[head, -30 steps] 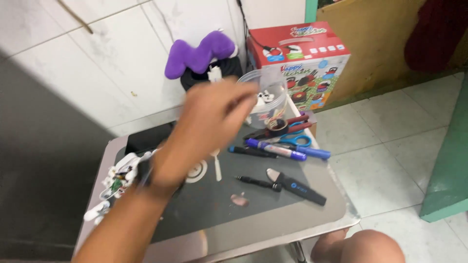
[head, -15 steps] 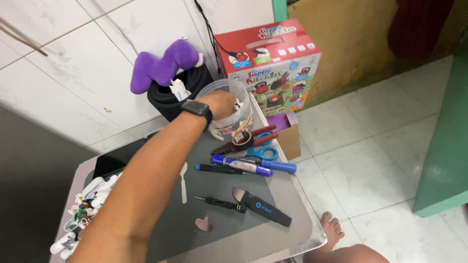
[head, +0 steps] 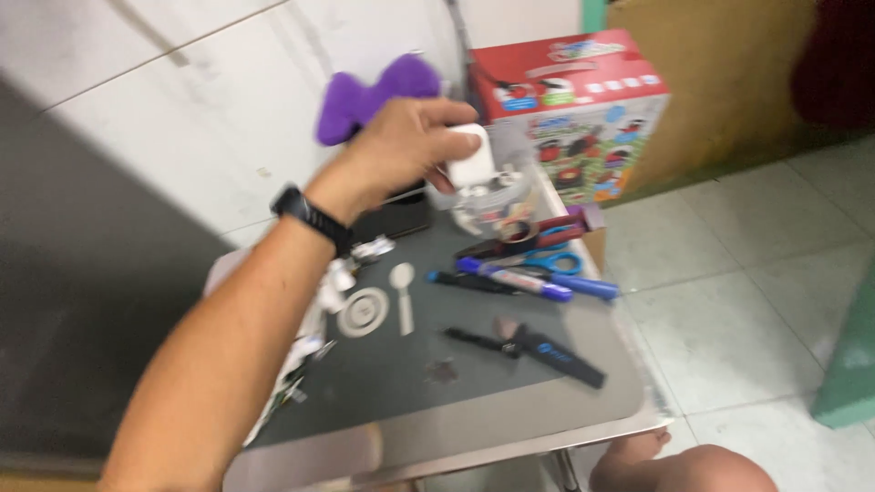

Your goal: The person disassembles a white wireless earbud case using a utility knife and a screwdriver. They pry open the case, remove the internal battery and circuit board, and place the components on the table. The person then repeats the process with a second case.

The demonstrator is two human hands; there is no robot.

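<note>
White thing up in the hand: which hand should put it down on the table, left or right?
Probably left. The left hand grips the white thing right above the grey table, near the clear tub. The right hand is not in view.

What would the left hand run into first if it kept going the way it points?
Likely the clear plastic container, just beyond the left hand and the small white object it grips; the colourful toy box stands behind that. Depth is unclear.
</note>
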